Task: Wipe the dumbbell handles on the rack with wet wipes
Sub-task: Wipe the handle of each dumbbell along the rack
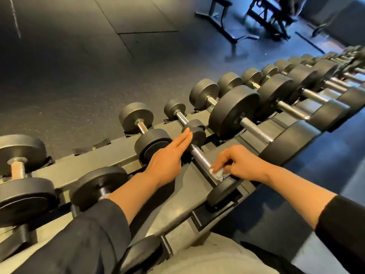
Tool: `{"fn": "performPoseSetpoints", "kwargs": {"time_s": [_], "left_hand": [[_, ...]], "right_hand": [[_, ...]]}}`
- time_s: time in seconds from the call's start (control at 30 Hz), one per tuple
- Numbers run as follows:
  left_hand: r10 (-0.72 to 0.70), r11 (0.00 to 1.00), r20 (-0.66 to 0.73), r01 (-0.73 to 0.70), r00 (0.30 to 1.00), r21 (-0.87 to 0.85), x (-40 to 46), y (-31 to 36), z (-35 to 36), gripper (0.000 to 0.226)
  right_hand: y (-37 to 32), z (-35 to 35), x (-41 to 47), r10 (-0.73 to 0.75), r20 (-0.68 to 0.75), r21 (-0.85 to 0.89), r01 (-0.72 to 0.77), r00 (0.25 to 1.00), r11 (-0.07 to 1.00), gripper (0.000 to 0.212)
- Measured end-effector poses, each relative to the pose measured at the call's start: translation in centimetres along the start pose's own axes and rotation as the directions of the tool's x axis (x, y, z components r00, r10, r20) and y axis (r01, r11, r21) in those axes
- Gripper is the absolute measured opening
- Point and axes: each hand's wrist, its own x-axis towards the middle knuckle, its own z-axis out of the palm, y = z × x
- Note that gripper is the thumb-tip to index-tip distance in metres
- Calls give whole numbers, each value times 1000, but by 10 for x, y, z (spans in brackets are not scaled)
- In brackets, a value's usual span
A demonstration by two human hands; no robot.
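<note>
A small black dumbbell with a knurled steel handle (199, 158) lies on the upper tier of the grey rack (173, 196). My right hand (240, 163) pinches a white wet wipe (216, 172) around the near end of that handle, close to the near weight head (221, 192). My left hand (169, 158) is flat with straight fingers, its fingertips touching the far weight head (197, 135) of the same dumbbell. Part of the wipe is hidden under my right fingers.
Several more black dumbbells fill the rack: a larger one (256, 129) just to the right, smaller ones (145, 127) on the lower tier, others (98, 186) to the left. Dark rubber floor (79, 76) lies beyond, with a bench frame (227, 26) at the far right.
</note>
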Motion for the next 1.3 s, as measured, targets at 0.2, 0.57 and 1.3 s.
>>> {"fn": "performPoseSetpoints", "kwargs": {"time_s": [0.2,0.57,1.3], "left_hand": [[53,998,-33,-54,998,-20,-2,-10,8,83],[107,979,-104,-123,989,-165,-7,-29,19,86],[74,940,-84,-98,994,-326,-3,-45,25,94]], "right_hand": [[-18,10,13,40,-181,-127,-64,983,990,29],[-48,35,41,-143,-6,-604,111,990,789,23],[-49,44,56,-189,-118,-654,67,975,753,19]]}}
